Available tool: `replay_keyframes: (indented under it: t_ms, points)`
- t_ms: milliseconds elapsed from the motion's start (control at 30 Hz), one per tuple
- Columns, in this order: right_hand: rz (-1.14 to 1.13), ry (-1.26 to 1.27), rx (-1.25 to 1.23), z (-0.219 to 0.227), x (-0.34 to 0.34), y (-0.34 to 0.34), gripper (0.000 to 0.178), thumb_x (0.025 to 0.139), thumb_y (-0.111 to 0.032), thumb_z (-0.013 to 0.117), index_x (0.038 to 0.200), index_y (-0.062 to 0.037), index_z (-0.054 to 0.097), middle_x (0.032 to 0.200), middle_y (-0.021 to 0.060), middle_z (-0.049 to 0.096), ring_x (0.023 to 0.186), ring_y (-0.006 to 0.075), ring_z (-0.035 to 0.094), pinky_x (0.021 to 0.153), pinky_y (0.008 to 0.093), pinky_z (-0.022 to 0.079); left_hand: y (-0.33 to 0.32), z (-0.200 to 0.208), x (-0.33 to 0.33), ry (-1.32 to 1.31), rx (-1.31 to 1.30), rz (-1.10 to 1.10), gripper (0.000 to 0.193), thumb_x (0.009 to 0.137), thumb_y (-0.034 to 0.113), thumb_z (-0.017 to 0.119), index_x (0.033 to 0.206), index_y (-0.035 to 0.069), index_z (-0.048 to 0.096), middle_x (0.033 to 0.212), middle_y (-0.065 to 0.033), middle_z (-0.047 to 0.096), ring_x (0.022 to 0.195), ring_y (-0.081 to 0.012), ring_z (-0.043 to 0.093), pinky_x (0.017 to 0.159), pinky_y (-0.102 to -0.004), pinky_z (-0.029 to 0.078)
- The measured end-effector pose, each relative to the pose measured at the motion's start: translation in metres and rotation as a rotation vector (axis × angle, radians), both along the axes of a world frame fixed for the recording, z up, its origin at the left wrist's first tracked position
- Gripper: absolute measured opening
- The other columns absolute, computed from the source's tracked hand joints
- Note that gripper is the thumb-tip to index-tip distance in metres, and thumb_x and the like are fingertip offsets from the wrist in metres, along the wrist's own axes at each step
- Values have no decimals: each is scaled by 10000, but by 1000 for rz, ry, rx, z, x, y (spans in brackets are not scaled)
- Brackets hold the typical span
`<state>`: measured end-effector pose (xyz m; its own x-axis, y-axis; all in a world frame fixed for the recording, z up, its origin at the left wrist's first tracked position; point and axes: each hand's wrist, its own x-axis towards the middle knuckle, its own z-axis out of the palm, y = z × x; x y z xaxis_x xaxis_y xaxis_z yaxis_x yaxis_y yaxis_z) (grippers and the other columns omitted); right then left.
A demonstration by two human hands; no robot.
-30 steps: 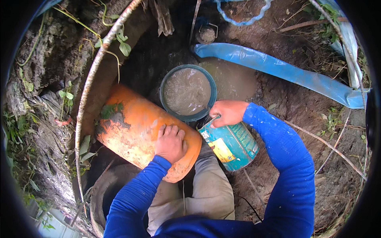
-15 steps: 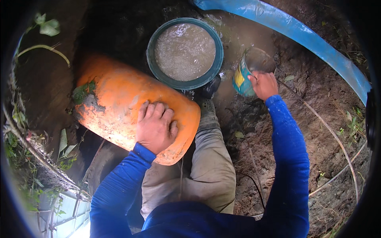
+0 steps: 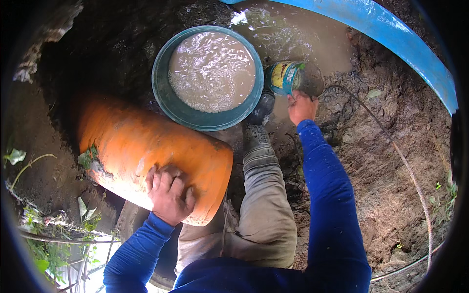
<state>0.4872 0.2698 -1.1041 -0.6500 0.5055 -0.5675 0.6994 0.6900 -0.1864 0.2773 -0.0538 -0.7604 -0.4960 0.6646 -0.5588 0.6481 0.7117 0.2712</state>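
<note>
My left hand [image 3: 170, 196] lies on top of an orange cylinder [image 3: 141, 146], its fingers apart and pressed on the curved, mud-stained surface. The cylinder leans in from the left with its near end by my legs. In my right hand [image 3: 302, 108] is a small can [image 3: 284, 77] with a teal and yellow label. I grip the can at its near side, and it is tipped on its side over muddy water. Left of the can stands a round green tub [image 3: 161, 93] of cloudy, bubbly brown water. The can is apart from the tub.
Muddy water [image 3: 322, 44] pools beyond the can. A blue sheet-like band [image 3: 391, 34] curves along the far right. A rope [image 3: 410, 171] crosses the rough earth on the right. My dark boot [image 3: 263, 108] is beside the tub, and plants [image 3: 44, 244] grow at left.
The can in my right hand has moved left toward the tub and turned more onto its side. My left hand stays on the orange cylinder. The whole view has shifted somewhat.
</note>
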Motion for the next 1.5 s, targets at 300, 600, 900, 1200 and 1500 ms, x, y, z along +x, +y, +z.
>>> replay_keyframes:
  t_ms: [300,600,900,1200,1500]
  points:
    - [-116,112,-97,-16,-37,37,176,1022,-255,669,1159,-173,740,1160,119,792,1129,364,728,1061,554,436,5,0,-4,-10,-48,-15,340,761,208,778,1087,118,739,1214,-127,645,1262,-375,608,1232,-651,353]
    - [-509,225,-188,-41,-97,106,256,1047,-276,694,1218,-94,752,1079,233,799,1067,502,734,947,564,552,2,-1,-3,9,-16,-22,293,763,211,784,1034,121,719,1205,-144,637,1262,-385,609,1217,-664,351]
    - [-942,885,-821,-105,-136,176,327,1122,-179,674,1403,-9,678,1286,40,756,1141,136,647,1045,311,489,6,-2,-4,-2,-10,-27,325,748,212,753,1065,151,719,1154,-128,625,1210,-367,629,1169,-669,374]
    - [-1106,783,-764,-172,-162,184,466,1097,-132,690,1524,32,599,1481,110,669,1304,204,600,1165,376,431,5,-7,-3,15,-10,-29,320,757,226,689,1065,140,677,1051,-97,594,1065,-339,656,1158,-637,344]
    - [-1142,762,-503,-234,-109,188,428,1081,-202,730,1432,31,655,1309,157,753,1164,254,664,1082,413,487,8,-4,-4,0,-35,-23,332,760,254,697,1071,141,678,1051,-90,578,1047,-324,649,1130,-645,358]
